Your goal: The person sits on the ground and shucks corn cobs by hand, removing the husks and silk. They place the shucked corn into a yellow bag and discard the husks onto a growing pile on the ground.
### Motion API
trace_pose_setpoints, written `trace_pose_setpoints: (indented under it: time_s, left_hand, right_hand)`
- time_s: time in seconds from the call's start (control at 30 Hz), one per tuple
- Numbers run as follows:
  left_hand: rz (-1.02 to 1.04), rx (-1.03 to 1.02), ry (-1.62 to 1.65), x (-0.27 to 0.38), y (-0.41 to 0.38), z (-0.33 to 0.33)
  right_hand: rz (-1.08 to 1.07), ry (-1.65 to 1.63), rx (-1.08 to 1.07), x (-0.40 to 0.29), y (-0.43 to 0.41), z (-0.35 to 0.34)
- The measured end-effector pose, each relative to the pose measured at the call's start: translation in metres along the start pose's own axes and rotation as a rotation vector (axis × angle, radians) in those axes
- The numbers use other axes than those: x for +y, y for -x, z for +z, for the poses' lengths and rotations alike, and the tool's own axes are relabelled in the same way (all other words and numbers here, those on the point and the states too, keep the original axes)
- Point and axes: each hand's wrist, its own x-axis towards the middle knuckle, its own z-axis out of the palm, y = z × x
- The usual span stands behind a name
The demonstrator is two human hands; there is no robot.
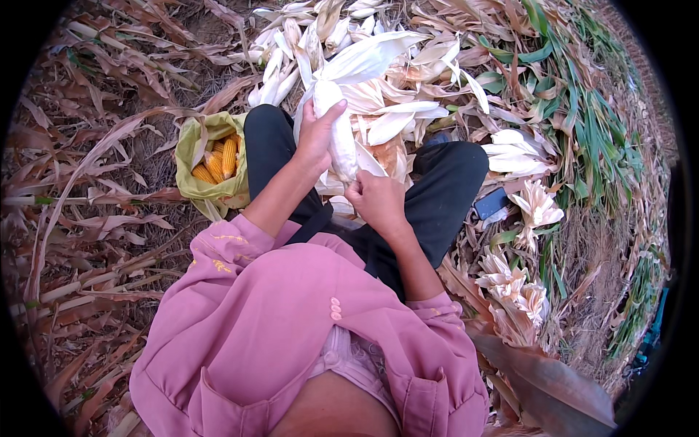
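An ear of corn (343, 139), still wrapped in pale inner husk, is held between my two hands over my lap. Around its upper part my left hand (317, 134) is closed, thumb lying along the husk. My right hand (378, 198) grips the husk at the lower end, fingers curled tight. One broad white husk leaf (366, 57) is peeled back and spreads from the top of the ear. Whether any kernels are bared on its far side is hidden. Beside my left knee stands a yellow-green sack (188, 180) with husked yellow corn cobs (221, 159) inside.
Unhusked ears (276, 76) lie heaped beyond my knees. Loose husks (401, 117) cover the ground between my legs. A smartphone (491, 203) rests by my right knee, near discarded husks (535, 210). Dry stalks (109, 281) spread at left; green corn leaves (587, 131) lie at right.
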Motion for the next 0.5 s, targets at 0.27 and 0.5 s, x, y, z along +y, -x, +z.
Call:
trace_pose_setpoints:
  time_s: [0.27, 0.5]
  left_hand:
    - [-0.02, -0.141, -0.079, 0.003, -0.004, -0.004]
    - [-0.161, -0.263, -0.061, 0.013, -0.002, -0.007]
  right_hand:
    - [0.017, -0.061, -0.002, 0.007, -0.002, 0.006]
    - [0.149, -0.041, 0.062, 0.021, -0.017, 0.008]
